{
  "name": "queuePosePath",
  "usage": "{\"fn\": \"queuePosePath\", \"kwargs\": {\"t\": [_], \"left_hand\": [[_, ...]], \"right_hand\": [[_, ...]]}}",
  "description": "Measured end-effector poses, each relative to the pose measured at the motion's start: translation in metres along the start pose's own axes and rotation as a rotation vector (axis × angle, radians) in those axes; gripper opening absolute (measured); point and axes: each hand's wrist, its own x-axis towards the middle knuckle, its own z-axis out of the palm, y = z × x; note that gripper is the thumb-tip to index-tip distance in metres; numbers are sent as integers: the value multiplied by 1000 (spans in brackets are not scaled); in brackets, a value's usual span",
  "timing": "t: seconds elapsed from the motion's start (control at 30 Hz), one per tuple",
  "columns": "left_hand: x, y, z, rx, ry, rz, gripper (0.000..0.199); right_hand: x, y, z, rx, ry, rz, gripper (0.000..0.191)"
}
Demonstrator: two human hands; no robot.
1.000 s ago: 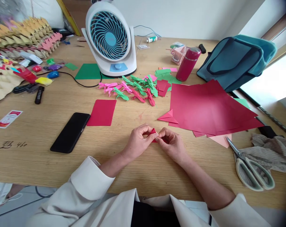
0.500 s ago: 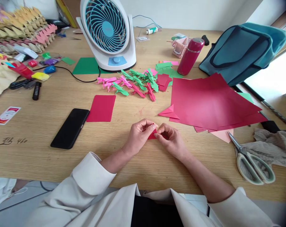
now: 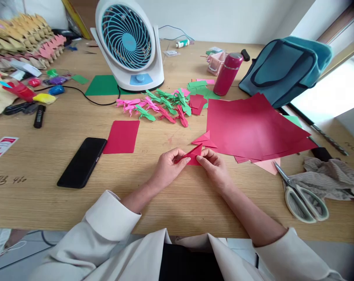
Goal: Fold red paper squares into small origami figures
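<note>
Between my two hands is a small red piece of folded paper, with one flap standing up at a slant. My left hand pinches its left side between thumb and fingers. On its right side my right hand has a similar pinch. Just beyond the hands lies a folded red paper triangle, partly over a stack of large red sheets. Farther back sits a heap of small folded paper figures in pink, green and red.
Left of my hands are a red paper stack and a black phone. Scissors lie at the right beside a crumpled cloth. A fan, a red flask and a teal bag stand at the back.
My fingers have shifted on the red paper and more of it shows, with a flap now raised. The view has turned slightly, so the table's things sit farther left.
</note>
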Motion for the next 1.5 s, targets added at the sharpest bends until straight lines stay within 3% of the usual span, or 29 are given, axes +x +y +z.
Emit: {"fn": "queuePosePath", "kwargs": {"t": [0.1, 0.27, 0.5, 0.67, 0.87, 1.03, 1.23, 1.37, 1.5], "left_hand": [[-1, 0, 0, 70, -37, 4, 17], [0, 3, -1, 150, -56, 2, 15], [5, -4, -6, -134, 20, -119, 23], [7, -1, -10, -176, 76, -83, 26], [6, -1, -14, -84, 47, 3, 25], [3, 2, -18, 102, 77, 242, 20], [2, 7, -19, 266, 101, 596, 9], [1, 5, -20, 302, 131, 672, 11], [0, 4, -21, 324, 147, 667, 10]], "right_hand": [[0, -2, 3, -39, -62, 17, 28], [-1, -3, 4, -53, -23, 29, 26], [0, 5, -7, -15, 24, 57, 40], [1, 3, -5, -54, 24, 43, 35], [0, -3, 4, -49, 11, 34, 26], [0, 2, 0, -72, 55, -99, 19], [-5, -6, -8, -321, -6, -469, 6], [-9, -12, -9, -509, -31, -624, 13], [-11, -14, -9, -613, -18, -673, 17]]}}
